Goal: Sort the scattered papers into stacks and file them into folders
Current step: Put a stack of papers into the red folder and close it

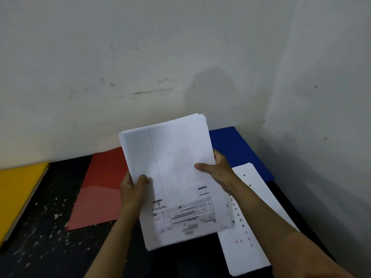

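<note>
Papers (176, 177), one gathered stack, lifted above the tabletop (40, 247), our left hand (133, 187) and right hand (216, 169) fingers clamping its sides; red folder (100, 189) lies shut, filing not yet done.

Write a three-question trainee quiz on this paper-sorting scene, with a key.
1. True or false: both hands grip the held stack of papers.
2. Which folder lies farthest to the person's left: A yellow, B red, C blue?
3. Fill in: the second paper pile lies on the table, partly over the ____ folder.

Key: 1 true, left hand and right hand. 2 A, yellow folder; red folder. 3 blue.
</note>
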